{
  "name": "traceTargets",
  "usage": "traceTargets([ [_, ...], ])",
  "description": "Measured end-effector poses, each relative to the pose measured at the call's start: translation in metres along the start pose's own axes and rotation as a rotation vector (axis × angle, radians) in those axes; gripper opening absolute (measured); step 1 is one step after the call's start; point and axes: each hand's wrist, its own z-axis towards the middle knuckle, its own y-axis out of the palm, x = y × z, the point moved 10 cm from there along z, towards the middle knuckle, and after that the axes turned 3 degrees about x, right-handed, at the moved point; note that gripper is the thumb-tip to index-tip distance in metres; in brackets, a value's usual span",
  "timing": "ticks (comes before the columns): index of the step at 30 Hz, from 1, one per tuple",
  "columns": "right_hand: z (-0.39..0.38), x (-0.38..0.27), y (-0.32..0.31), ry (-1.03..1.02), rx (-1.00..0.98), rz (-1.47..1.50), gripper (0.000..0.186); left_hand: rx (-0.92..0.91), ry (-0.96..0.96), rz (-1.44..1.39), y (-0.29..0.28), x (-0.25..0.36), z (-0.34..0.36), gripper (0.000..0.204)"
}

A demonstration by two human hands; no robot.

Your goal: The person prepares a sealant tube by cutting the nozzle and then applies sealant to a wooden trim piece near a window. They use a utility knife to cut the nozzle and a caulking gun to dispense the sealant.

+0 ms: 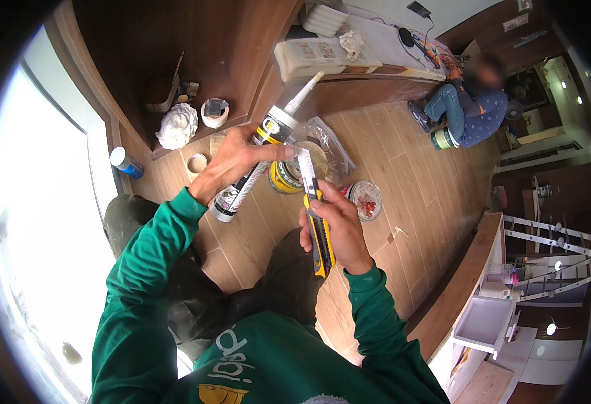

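My left hand [231,160] is wrapped round a black and white sealant cartridge [226,203], held tilted with its pale tapered nozzle [303,93] pointing up and away. In my right hand [346,230] is a yellow and black snap-off utility knife [321,237], its blade [305,165] slid out. My left thumb reaches across to the blade near its tip; whether it touches I cannot tell. The blade is beside the cartridge, apart from the nozzle. Beneath my hands a yellow and black can [283,178] stands on the floor, partly hidden by the cartridge.
A tub with red bits [365,200], a clear plastic bag [332,145], a tape roll [197,163] and a blue can [127,163] stand about me. White cloth [177,126] lies left. Another person [474,111] sits far right. A ladder [558,236] stands at right.
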Motion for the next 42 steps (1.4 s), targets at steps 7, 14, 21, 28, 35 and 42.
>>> traceTargets([
  [7, -0.001, 0.005, 0.004, 0.006, 0.013, -0.074, 0.047, 0.054, -0.024, 0.056, -0.007, -0.010, 0.006, 0.054],
  [14, -0.004, 0.002, -0.006, -0.003, 0.029, -0.079, 0.046, 0.052, -0.031, 0.053, -0.013, -0.018, 0.011, 0.043],
  [21, -0.001, -0.012, -0.001, -0.051, 0.032, -0.142, 0.047, 0.068, -0.043, -0.080, -0.015, -0.016, 0.007, 0.048],
  [28, 0.003, -0.010, -0.003, -0.097, 0.050, -0.242, 0.045, 0.047, -0.068, -0.137, -0.013, -0.016, 0.006, 0.048],
  [35, 0.004, -0.012, -0.005, -0.138, 0.075, -0.316, 0.046, 0.094, -0.010, 0.131, -0.020, -0.011, 0.006, 0.060],
  [42, 0.001, -0.031, 0.004, -0.362, 0.122, -0.559, 0.049, 0.057, -0.071, 0.121, -0.013, -0.007, 0.000, 0.060],
])
